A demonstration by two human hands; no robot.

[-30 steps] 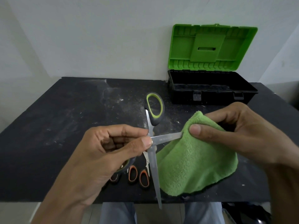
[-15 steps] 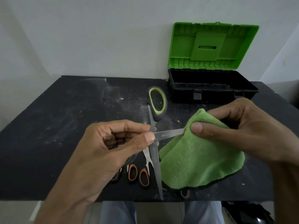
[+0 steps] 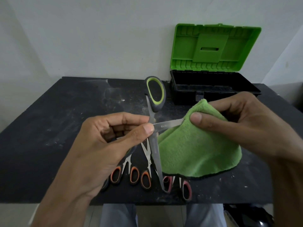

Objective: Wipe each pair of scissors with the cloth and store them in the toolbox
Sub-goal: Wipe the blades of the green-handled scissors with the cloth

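Left hand (image 3: 106, 145) pinches scissors (image 3: 157, 108); right hand (image 3: 246, 126) pinches cloth (image 3: 196, 149) round blade.

Toolbox (image 3: 183, 99) mouth unobstructed, lid (image 3: 185, 46) upright; small scissors (image 3: 134, 176) crowd table (image 3: 49, 128) front.

left hand (image 3: 105, 145) gripping scissors (image 3: 155, 122), cloth (image 3: 196, 148) pinching blade

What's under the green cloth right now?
One blade of the held scissors runs into the cloth, pinched by the right hand. Red-handled scissors poke out below its hem. The blade tip and their blades are covered.
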